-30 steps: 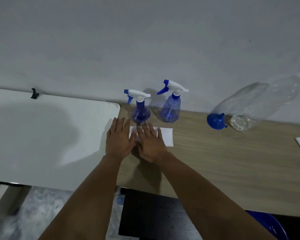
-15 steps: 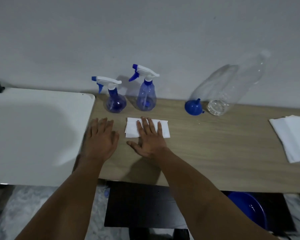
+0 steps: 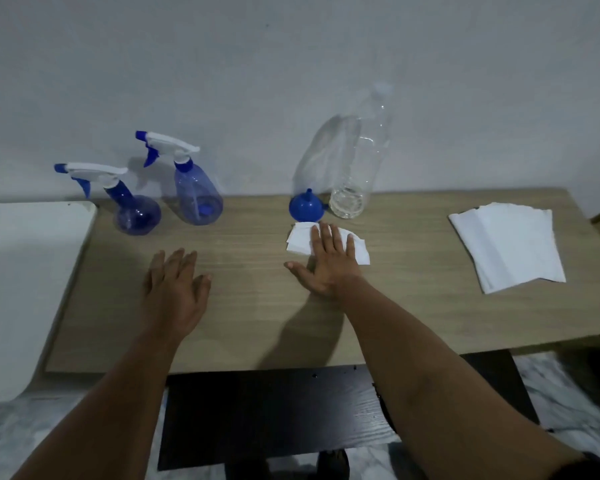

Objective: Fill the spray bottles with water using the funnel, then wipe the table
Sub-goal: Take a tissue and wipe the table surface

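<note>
Two blue spray bottles with white triggers stand at the back left of the wooden table (image 3: pixel 250 323): a round one (image 3: pixel 137 211) and a taller one (image 3: pixel 198 195). A blue funnel (image 3: pixel 305 206) lies mouth down beside a clear plastic bottle (image 3: pixel 352 168) that leans on the wall. My right hand (image 3: pixel 329 261) lies flat, fingers spread, pressing a white paper towel (image 3: pixel 300 242) onto the table just in front of the funnel. My left hand (image 3: pixel 175 292) rests flat on bare wood, holding nothing.
A stack of white paper towels (image 3: pixel 510 247) lies at the right of the table. A white table (image 3: pixel 21 278) adjoins on the left. The wall (image 3: pixel 291 64) runs right behind the bottles. A dark shelf (image 3: pixel 274 410) sits below the front edge.
My right hand has slid the paper towel to the right, from in front of the spray bottles to in front of the funnel. My left hand stayed flat on the table, further from it.
</note>
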Tool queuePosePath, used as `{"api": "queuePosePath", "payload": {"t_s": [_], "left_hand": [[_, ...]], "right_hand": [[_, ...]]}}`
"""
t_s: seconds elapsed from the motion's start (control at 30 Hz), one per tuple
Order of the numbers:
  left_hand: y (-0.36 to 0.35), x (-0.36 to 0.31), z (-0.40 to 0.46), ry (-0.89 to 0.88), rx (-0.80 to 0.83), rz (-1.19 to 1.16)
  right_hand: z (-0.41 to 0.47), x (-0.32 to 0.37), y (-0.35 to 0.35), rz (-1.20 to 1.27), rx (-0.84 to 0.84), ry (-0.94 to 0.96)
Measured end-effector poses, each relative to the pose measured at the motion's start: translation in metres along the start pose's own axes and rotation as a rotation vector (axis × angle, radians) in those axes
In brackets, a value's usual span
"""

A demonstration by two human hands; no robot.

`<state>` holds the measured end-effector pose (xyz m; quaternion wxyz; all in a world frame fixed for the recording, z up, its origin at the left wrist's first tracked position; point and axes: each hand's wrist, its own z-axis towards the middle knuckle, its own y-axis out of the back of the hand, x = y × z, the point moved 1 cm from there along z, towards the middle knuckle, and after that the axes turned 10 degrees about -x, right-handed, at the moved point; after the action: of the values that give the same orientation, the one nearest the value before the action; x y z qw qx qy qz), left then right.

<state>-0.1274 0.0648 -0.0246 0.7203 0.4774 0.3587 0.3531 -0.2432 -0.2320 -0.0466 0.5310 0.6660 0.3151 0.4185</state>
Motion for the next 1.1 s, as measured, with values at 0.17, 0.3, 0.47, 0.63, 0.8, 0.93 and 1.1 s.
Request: {"api": "queuePosePath", "payload": {"t_s": [0.17, 0.3, 0.47, 0.63, 0.8, 0.93, 1.1], "left_hand": [[0.0, -0.045, -0.005, -0.027, -0.055, -0.009], [-0.002, -0.073, -0.01, -0.046, -0.09, -0.012], [-0.001, -0.09, -0.022, -0.048, -0.116, -0.019], [0.007, -0.084, -0.028, -0.024, -0.081, -0.004], [0.019, -0.052, -0.027, 0.028, 0.038, 0.002], [0.031, -0.003, -0.027, 0.07, 0.047, -0.004], [0.047, 0.084, -0.036, 0.095, 0.087, 0.031]], "right_hand": [[-0.022, -0.059, 0.017, 0.019, 0.013, -0.079], [-0.041, -0.109, 0.029, 0.009, -0.003, -0.158], [-0.074, -0.162, 0.037, 0.014, -0.024, -0.312], [-0.11, -0.14, 0.03, 0.061, -0.075, -0.452], [-0.107, -0.057, 0.009, 0.066, -0.079, -0.489], [-0.092, 0.027, -0.012, 0.074, -0.083, -0.439], [-0.074, 0.131, -0.038, 0.051, -0.091, -0.423]]}}
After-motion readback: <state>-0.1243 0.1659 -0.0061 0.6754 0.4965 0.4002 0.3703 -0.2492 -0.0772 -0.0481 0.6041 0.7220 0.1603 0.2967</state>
